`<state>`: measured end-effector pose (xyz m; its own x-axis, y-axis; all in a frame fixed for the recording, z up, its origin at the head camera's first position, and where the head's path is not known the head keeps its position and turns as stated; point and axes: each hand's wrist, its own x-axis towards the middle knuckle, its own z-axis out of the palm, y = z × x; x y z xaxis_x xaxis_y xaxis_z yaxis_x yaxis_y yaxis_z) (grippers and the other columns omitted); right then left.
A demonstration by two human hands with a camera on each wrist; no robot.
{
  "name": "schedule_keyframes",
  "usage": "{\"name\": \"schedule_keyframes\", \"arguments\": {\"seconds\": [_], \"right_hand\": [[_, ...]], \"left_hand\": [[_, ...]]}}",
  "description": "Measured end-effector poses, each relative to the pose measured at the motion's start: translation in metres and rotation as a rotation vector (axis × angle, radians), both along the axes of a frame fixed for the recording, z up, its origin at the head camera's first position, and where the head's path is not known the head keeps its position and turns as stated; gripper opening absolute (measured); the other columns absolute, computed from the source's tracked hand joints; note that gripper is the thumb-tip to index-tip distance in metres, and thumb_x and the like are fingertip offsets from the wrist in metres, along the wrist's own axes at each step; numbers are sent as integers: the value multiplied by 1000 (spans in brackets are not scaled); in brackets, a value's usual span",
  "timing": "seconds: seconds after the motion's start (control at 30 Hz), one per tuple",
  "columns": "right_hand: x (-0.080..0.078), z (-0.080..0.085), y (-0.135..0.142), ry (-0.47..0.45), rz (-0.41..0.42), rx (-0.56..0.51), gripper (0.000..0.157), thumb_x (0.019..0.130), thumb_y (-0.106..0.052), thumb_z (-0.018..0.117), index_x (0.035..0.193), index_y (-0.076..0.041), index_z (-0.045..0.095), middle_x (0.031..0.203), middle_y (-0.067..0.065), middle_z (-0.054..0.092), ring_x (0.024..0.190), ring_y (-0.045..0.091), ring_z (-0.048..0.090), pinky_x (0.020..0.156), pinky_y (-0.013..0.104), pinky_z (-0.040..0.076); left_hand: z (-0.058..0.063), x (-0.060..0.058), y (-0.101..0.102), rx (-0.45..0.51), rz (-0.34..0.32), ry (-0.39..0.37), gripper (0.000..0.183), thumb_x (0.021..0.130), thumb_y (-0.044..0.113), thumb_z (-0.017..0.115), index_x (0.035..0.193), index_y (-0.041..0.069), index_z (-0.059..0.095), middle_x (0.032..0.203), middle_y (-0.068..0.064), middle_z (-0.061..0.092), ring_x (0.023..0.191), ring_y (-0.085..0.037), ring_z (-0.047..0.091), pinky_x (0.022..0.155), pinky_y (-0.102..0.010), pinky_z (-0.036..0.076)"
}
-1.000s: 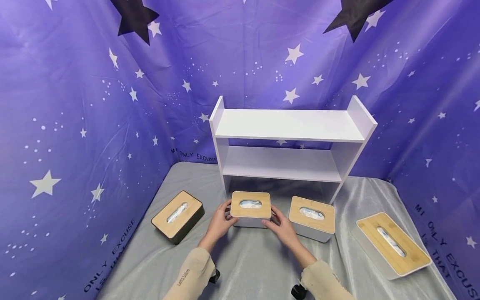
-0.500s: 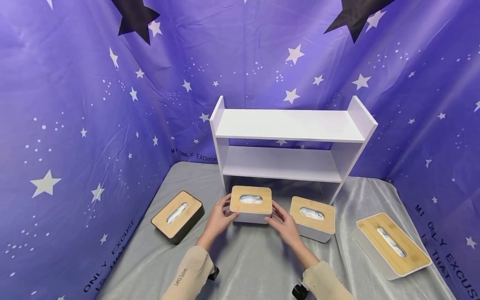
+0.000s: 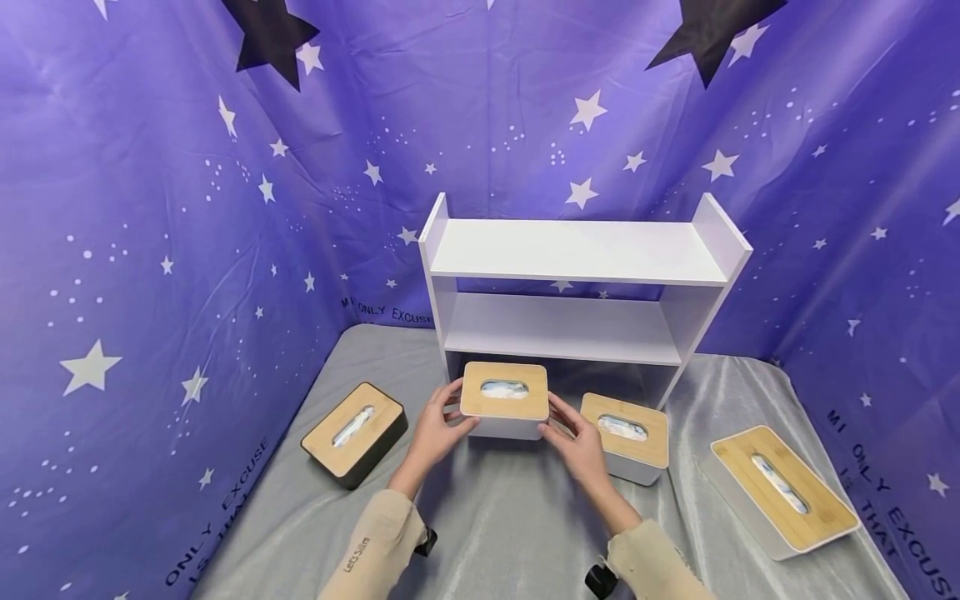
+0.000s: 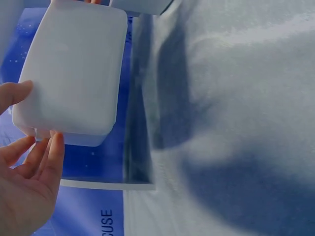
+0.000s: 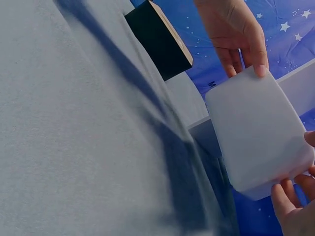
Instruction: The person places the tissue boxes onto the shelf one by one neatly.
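Note:
Both hands hold a white tissue box with a light wooden lid and an oval slot showing tissue. My left hand grips its left end, thumb on the front wall and fingers at the side. At the right end my right hand grips it the same way. From below, the left wrist view shows the box's plain white underside, lifted clear of the cloth. The right wrist view catches that underside too, held between both hands. In the head view the box stands just before the shelf's lower left opening.
A white two-tier shelf stands behind the held box. White tissue boxes with wooden lids sit right of centre and far right; a dark one is at left. Grey cloth covers the table; a purple star curtain encloses it.
Both hands have raised the tissue box off the cloth and moved it slightly forward and right, toward the shelf. The other boxes stay where they were.

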<state>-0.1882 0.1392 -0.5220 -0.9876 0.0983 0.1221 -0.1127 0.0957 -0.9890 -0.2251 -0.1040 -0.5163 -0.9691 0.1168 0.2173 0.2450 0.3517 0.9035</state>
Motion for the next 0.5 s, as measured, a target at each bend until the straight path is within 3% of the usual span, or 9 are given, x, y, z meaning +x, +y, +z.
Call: {"name": "schedule_keyframes", "arguments": {"seconds": [0.23,0.5], "right_hand": [[-1,6,2,69,-60,13,49,88,-4,74,136,-4,61,133,19,64,105,-8,60,78,7,54],[1,22,5,102,-70,18,47,90,-11,74,136,-11,63,131,16,67,107,-5,60,75,9,55]], "left_hand": [[14,2,2,-3,0,35,69,83,9,80,145,6,50,135,-18,56,120,-36,59,94,-37,59],[30,2,4,22,-14,67,70,83,10,80,146,9,49,137,-15,55,119,-33,59,95,-38,59]]}}
